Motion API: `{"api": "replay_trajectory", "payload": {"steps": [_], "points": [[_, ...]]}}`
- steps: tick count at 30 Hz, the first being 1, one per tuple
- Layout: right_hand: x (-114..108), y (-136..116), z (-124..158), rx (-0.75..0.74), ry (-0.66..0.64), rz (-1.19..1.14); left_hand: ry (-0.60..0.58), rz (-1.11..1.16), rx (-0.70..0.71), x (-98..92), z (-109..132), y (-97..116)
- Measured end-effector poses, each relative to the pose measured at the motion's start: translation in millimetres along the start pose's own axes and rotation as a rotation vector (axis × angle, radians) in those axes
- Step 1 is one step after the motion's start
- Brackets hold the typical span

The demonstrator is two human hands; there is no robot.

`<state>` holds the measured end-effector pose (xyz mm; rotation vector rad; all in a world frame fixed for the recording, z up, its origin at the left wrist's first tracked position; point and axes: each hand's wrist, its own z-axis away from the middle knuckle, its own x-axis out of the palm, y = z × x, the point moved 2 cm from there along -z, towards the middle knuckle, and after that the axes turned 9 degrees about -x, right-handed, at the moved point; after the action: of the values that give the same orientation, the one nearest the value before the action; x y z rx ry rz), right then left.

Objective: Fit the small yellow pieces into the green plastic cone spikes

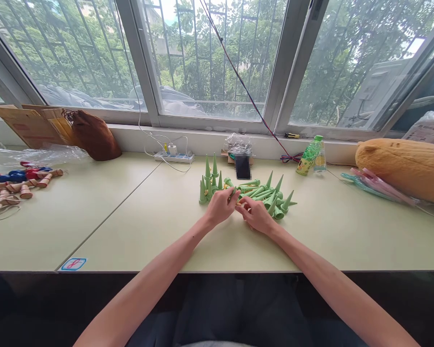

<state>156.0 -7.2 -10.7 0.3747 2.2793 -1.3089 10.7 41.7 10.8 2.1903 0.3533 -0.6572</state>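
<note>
Centre frame: smooth green cones (264, 196), pointed, collared. Left hand (220, 207) gripping a green piece (234, 191); right hand (257, 215) pinching a small yellow piece (237, 204).

The left hand (220, 208) and right hand (257, 215) are bare, as are the slim forearms (321, 270), which taper toward the wrists. A small spot marks the left one. Dark, bluish clothing (235, 308) covers the lap; a pale grey garment edge (213, 344) shows below.

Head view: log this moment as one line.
left hand: holding green piece | right hand: fingers at yellow part | upright green cones: behind left hand | green cone pile: behind right hand
</note>
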Motion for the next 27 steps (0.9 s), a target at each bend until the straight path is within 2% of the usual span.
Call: {"api": "replay_trajectory", "payload": {"steps": [10,27], "points": [[-0.4,1.4,0.6,-0.024,-0.040,-0.005,-0.032,-0.022,0.014,1.1,0.9,1.1],[1.9,3.5,-2.3,-0.129,-0.005,0.092,-0.022,-0.025,0.034,-1.1,0.8,2.5]]}}
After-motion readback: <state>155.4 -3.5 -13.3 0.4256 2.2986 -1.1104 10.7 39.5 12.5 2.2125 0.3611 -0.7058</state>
